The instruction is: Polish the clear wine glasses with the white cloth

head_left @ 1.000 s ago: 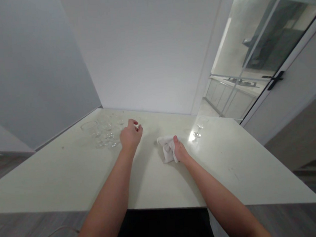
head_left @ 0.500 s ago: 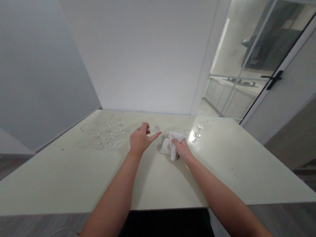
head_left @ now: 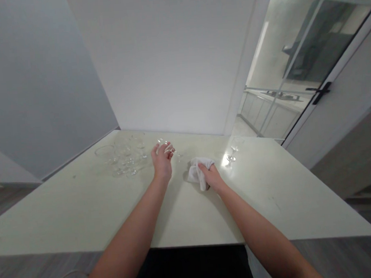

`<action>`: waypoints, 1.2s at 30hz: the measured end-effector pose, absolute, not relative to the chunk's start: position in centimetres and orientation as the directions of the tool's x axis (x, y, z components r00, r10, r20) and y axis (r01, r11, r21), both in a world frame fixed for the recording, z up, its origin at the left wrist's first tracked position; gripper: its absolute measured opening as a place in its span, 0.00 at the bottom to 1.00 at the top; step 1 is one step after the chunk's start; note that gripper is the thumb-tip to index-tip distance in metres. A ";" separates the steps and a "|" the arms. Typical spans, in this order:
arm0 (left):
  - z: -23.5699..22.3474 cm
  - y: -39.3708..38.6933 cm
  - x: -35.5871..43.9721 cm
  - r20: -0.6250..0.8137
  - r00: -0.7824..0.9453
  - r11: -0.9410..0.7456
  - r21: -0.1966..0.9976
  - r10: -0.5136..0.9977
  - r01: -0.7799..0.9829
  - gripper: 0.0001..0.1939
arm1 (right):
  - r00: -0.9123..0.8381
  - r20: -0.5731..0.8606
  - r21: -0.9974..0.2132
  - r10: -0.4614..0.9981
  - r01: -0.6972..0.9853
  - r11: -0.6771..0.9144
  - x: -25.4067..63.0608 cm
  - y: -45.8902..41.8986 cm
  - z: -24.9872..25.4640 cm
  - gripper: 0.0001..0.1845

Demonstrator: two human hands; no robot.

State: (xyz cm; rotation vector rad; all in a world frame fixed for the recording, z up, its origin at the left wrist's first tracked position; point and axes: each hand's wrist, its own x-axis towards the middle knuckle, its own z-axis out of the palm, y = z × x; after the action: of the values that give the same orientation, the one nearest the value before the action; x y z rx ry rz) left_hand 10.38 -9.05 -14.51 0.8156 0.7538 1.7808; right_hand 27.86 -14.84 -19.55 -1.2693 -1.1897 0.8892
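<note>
My left hand (head_left: 161,159) is raised over the white table (head_left: 81,207) with its fingers closed round a clear stemmed glass (head_left: 168,148), which lies tilted in the fingers. My right hand (head_left: 210,175) rests on the table to the right, gripping a crumpled white cloth (head_left: 197,171). The two hands are about a hand's width apart. A cluster of several clear glasses (head_left: 124,156) stands just left of my left hand.
One lone wine glass (head_left: 235,145) stands upright at the far right of the table, past the cloth. A white wall runs behind the table, and a glazed door with a black handle (head_left: 320,92) is on the right.
My left hand took a glass from beside the cluster, carried it right toward the cloth, then turned it over and drew back a little. My right hand gathered the cloth tighter.
</note>
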 end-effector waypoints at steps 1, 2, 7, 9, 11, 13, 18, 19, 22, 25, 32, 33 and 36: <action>-14.6 -9.1 10.4 0.074 -0.209 -0.188 0.776 0.975 -0.602 0.17 | 0.201 0.167 -0.981 0.965 0.129 0.143 27.9 -14.8 -19.6 0.21; -14.7 -9.1 10.5 -0.009 -0.135 -0.079 0.769 0.991 -0.634 0.16 | 0.198 0.173 -0.980 0.965 0.135 0.148 27.9 -14.9 -19.6 0.21; -15.1 -9.2 11.0 0.004 -0.143 -0.056 0.929 0.990 -0.366 0.16 | 0.242 0.138 -0.988 0.960 0.100 0.117 27.8 -15.0 -19.5 0.24; -15.0 -9.5 11.0 0.196 -0.183 -0.218 0.969 0.963 -0.113 0.22 | 0.282 0.093 -0.996 0.955 0.038 0.086 27.7 -15.0 -19.3 0.27; -14.8 -10.0 10.9 0.444 -0.063 -0.419 0.876 0.894 0.238 0.27 | 0.254 0.064 -0.994 0.965 -0.064 0.083 27.6 -15.0 -18.8 0.35; -14.6 -10.8 10.8 0.586 0.183 -0.579 0.611 0.789 0.541 0.28 | 0.168 0.083 -0.978 0.982 -0.178 0.113 27.5 -15.1 -18.2 0.44; -14.5 -12.3 11.4 0.476 0.469 -0.604 0.178 0.744 0.777 0.30 | 0.049 0.179 -0.912 0.983 -0.366 0.184 27.4 -15.4 -17.6 0.41; -14.6 -12.4 11.6 0.457 0.468 -0.591 0.171 0.756 0.789 0.30 | 0.018 0.176 -0.906 0.984 -0.388 0.169 27.4 -15.5 -17.8 0.38; -14.8 -12.5 11.9 0.430 0.460 -0.575 0.187 0.777 0.796 0.30 | -0.045 0.132 -0.923 0.990 -0.371 0.106 27.4 -15.5 -18.6 0.33; -14.9 -12.5 12.0 0.392 0.492 -0.594 0.202 0.778 0.779 0.31 | -0.030 0.125 -0.960 0.992 -0.257 0.113 27.4 -15.6 -19.2 0.29; -14.9 -12.6 12.2 0.374 0.568 -0.650 0.142 0.733 0.746 0.31 | -0.015 0.314 -0.948 0.949 -0.063 0.313 27.4 -15.8 -18.8 0.24; -14.7 -12.6 12.1 0.390 0.580 -0.666 0.129 0.715 0.735 0.30 | 0.016 0.313 -0.947 0.950 -0.075 0.313 27.3 -15.7 -18.6 0.24; -14.2 -12.4 11.7 0.445 0.627 -0.724 0.075 0.640 0.686 0.27 | 0.141 0.257 -0.950 0.956 -0.147 0.277 27.3 -15.6 -18.2 0.27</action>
State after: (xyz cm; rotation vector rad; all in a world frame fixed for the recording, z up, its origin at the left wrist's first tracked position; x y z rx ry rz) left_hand 11.72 -12.37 -14.25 2.9241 1.1952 0.7352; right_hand 27.33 -15.55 -18.25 -0.9465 -1.1191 0.9985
